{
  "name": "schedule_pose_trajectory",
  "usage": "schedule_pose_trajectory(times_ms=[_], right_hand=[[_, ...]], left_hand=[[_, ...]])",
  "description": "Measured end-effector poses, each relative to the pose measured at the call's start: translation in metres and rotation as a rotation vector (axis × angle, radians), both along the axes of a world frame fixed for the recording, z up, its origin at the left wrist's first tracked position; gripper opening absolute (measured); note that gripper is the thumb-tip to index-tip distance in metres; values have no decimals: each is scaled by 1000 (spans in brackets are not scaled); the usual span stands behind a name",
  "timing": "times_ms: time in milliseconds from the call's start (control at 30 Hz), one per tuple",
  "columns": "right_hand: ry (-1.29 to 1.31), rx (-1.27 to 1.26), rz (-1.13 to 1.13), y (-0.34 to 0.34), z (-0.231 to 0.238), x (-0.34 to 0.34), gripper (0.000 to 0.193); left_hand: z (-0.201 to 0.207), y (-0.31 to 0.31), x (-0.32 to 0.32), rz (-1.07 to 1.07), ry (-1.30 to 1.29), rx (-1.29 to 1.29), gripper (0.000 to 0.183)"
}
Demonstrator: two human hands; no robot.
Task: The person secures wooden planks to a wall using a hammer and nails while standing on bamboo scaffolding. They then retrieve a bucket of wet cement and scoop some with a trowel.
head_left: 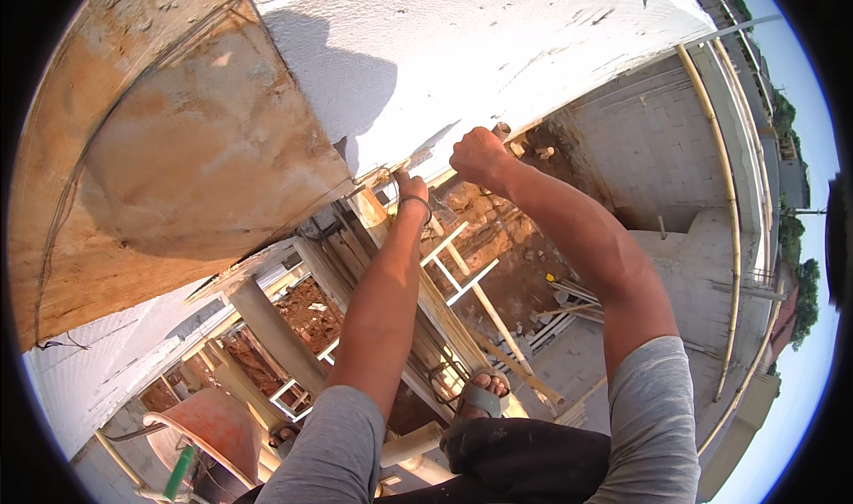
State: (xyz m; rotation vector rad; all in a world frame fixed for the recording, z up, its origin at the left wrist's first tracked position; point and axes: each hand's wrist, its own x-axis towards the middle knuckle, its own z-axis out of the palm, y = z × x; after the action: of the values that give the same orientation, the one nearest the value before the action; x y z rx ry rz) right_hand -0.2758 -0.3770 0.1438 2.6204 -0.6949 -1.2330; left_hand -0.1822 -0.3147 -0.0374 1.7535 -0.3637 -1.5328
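Note:
Both my arms reach forward to the lower edge of a white wall [498, 33]. My left hand [411, 187], with a dark band at its wrist, is closed at that edge beside a wooden board [366, 209]; whatever is between its fingers is hidden. To its right, a little higher, my right hand [480, 156] is a fist. The round end of a stick-like handle [501, 132] shows just past its knuckles; the rest of it cannot be made out. My sandalled foot [482, 396] rests on the scaffold poles and planks [435, 317].
A brown-stained slab [204, 140] with a cable juts in at upper left. An orange bucket [209, 424] with a green handle [179, 473] stands at lower left. White metal frames [458, 264] and bamboo poles [724, 166] surround me. Rubble and soil [524, 264] lie far below.

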Motion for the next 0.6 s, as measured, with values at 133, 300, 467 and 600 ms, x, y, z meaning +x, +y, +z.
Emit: schedule_pose_trajectory(times_ms=[133,300,467,600], right_hand=[[-116,-126,-119,0,1,-3,14],[-72,-74,-39,-1,2,-5,15],[-59,-57,-179,-2,4,-3,13],[-65,-89,-95,-1,3,-5,14]], left_hand=[[-18,-2,-1,75,125,-13,65],[-50,-5,6,16,-85,-50,62],[-17,2,-3,62,50,3,62],[3,1,-2,77,-16,-58,62]])
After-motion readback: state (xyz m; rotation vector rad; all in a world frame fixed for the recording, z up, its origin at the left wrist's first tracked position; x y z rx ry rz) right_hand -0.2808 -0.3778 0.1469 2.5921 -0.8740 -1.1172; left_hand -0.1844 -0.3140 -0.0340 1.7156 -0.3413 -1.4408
